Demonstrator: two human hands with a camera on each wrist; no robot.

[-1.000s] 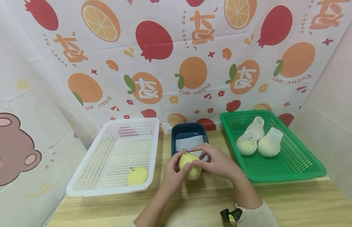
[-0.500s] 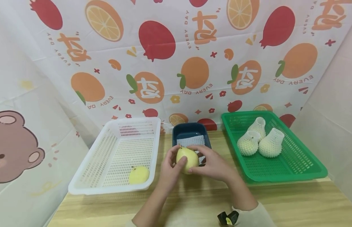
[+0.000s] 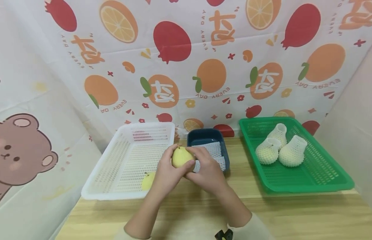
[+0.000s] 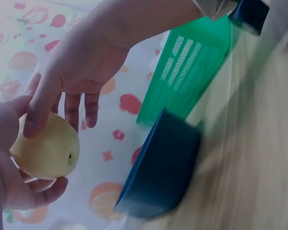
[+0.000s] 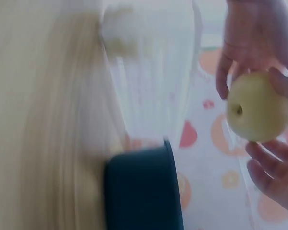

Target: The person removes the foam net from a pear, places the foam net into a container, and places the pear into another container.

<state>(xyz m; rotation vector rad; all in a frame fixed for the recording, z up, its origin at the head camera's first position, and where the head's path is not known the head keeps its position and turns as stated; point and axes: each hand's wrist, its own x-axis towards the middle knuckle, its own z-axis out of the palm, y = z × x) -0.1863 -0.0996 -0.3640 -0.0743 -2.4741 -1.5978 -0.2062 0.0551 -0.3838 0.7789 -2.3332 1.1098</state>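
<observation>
A yellow pear (image 3: 181,157), stem up, is held between both hands near the front left of a dark blue tray (image 3: 205,133). My left hand (image 3: 167,169) grips it from the left, thumb across its front. From the other side my right hand (image 3: 206,170) pinches it with thumb and fingertips; several of its other fingers hang off the fruit in the left wrist view. The pear's base (image 4: 55,148) faces that camera. White foam nets (image 3: 214,149) lie flat in the tray. A second pear (image 3: 147,181) sits in the white basket (image 3: 96,186), partly hidden by my left arm.
At the right stands a green basket (image 3: 311,190) with three pears in foam nets (image 3: 293,151). All containers rest on a wooden table (image 3: 293,216). A fruit-patterned cloth (image 3: 186,76) hangs behind. The right wrist view is partly blurred.
Both hands have carried the pear left and slightly up, off the tray's front. It has turned a little between the fingers. The head view has shifted slightly.
</observation>
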